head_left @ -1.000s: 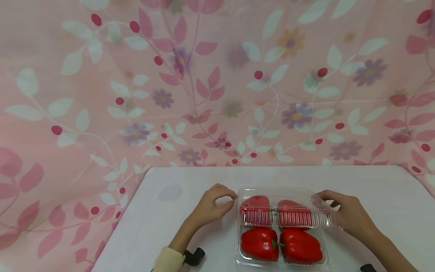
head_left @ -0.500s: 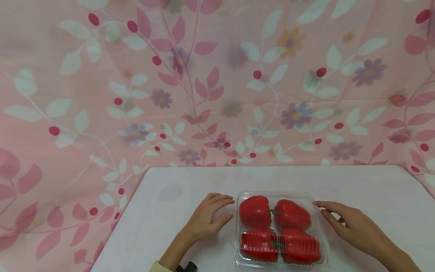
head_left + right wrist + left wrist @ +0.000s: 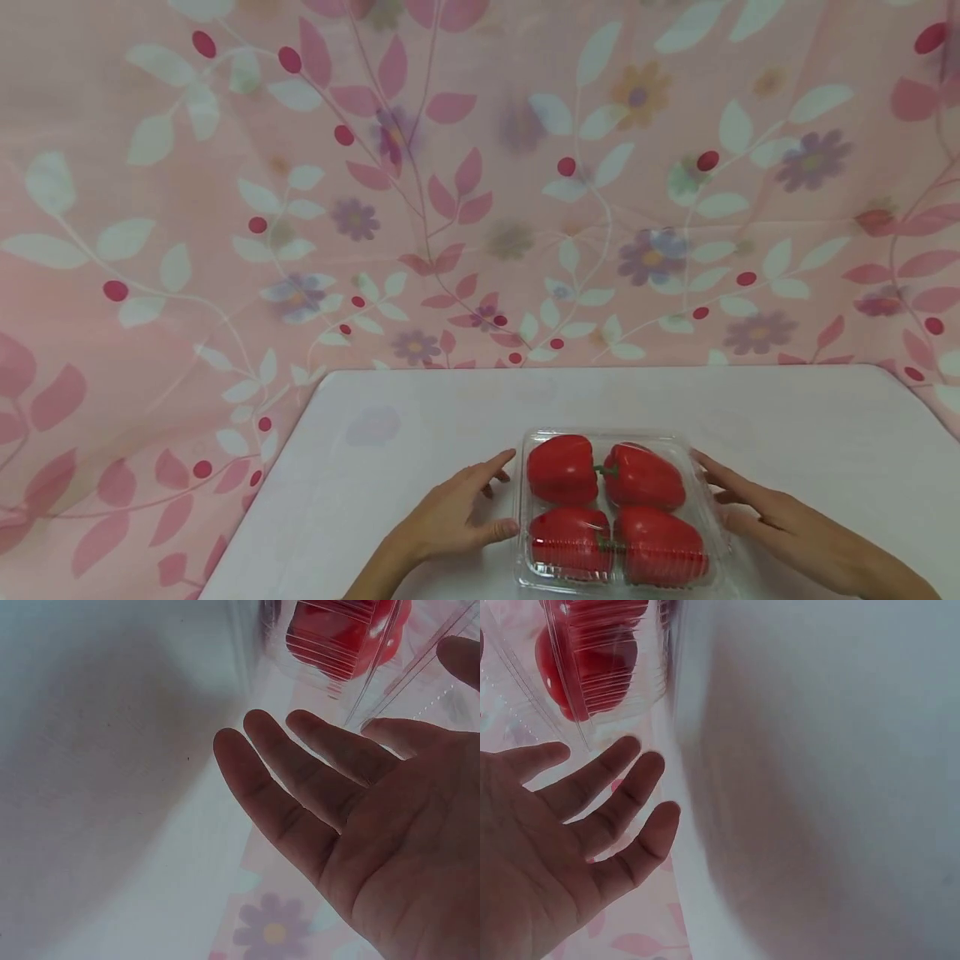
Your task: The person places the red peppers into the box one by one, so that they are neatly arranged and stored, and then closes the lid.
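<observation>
A clear plastic clamshell box (image 3: 528, 575) lies on the table, holding several red bell peppers (image 3: 561, 468) with green stems. Its hinged lid (image 3: 514, 675) is lowered over the peppers; in both wrist views the lid's rim still stands apart from the base's rim. My left hand (image 3: 453, 512) is beside the box's left edge, fingers spread and relaxed. On the opposite side, my right hand (image 3: 791, 525) has its fingers extended along the right edge. The right index fingertip is by the lid rim in the right wrist view; whether it touches, I cannot tell.
A white-covered table (image 3: 420, 408) carries the box near its front. Behind it hangs a pink cloth (image 3: 480, 183) with leaves and flowers, close to the table's back edge.
The lid has swung down toward the front, over the peppers. My right hand has let go of the lid's edge and moved slightly lower. My left hand has moved down and opened wider.
</observation>
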Motion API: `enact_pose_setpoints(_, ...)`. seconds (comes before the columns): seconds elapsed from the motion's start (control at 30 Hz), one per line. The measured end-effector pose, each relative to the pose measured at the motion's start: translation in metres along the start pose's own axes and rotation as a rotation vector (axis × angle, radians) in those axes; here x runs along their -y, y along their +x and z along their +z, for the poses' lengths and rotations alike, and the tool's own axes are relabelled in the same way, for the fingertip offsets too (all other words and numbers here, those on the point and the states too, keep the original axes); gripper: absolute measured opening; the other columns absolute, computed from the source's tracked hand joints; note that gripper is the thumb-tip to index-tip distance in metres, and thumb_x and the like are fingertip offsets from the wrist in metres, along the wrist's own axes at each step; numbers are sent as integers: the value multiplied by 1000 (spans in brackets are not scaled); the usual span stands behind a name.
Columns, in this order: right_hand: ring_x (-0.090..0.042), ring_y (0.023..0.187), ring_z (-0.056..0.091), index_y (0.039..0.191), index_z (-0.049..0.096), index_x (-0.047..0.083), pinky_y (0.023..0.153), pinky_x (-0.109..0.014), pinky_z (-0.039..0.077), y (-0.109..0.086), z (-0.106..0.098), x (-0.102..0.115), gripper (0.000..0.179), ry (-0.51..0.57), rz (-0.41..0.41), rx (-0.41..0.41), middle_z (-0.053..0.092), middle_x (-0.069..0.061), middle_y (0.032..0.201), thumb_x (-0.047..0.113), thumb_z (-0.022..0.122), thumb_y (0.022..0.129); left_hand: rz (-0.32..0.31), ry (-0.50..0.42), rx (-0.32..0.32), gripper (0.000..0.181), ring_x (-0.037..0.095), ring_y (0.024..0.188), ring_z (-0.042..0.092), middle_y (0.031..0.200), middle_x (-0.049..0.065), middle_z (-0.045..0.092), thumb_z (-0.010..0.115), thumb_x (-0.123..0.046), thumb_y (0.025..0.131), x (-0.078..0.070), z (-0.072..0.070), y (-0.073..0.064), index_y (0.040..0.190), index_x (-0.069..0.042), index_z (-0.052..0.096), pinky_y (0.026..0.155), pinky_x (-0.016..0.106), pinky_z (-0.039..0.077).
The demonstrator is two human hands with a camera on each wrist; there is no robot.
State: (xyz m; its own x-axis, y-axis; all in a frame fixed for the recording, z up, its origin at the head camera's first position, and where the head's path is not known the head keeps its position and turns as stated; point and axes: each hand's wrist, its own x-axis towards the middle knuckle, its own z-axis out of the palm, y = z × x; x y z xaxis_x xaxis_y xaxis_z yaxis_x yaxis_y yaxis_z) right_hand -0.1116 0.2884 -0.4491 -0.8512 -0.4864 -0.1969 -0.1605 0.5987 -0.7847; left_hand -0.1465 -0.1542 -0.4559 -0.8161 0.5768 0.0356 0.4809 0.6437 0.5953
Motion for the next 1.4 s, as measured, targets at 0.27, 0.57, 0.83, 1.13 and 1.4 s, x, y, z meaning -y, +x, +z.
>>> enact_pose_setpoints(0.27, 6, 114, 47, 159, -2, 27, 78, -52, 52, -5, 2, -6, 72, 149, 24, 102, 31, -30, 150, 26, 46, 104, -5, -404, 115, 82, 7, 75, 64, 99, -3, 66, 71, -38, 89, -2, 5, -12, 155, -20, 25, 69, 25, 54)
enact_pose_setpoints(0.57, -24, 96, 62, 158, -7, 15, 74, -49, 57, -15, 13, -11, 90, 195, 142, 121, 53, -24, 130, 32, 57, 97, -185, -754, 159, 85, 16, 80, 66, 102, 4, 66, 70, -21, 89, -24, 8, -31, 155, -14, 17, 68, 27, 55)
enact_pose_setpoints(0.83, -27, 75, 65, 154, -12, 9, 69, -32, 58, -23, 27, -16, 87, 407, -16, 163, 64, -11, 98, 13, 54, 98, -328, -906, 123, 73, 17, 74, 63, 93, 9, 68, 66, -12, 90, -41, 17, -34, 151, -8, 26, 61, 25, 53)
enact_pose_setpoints(1.13, -38, 82, 68, 145, 4, 65, 79, -44, 56, -27, 40, -10, 88, 671, -113, 212, 68, -23, 107, 0, 45, 102, -302, -993, 121, 64, 11, 63, 59, 82, 8, 67, 63, -8, 92, -46, 21, -36, 147, -3, 31, 54, 18, 48)
enact_pose_setpoints(1.4, -43, 87, 68, 139, 12, 69, 83, -48, 51, -23, 43, -11, 89, 804, -129, 242, 65, -29, 109, -5, 43, 101, -364, -1053, 122, 58, 12, 65, 63, 86, 12, 70, 65, -10, 92, -44, 22, -35, 143, -6, 38, 59, 22, 53)
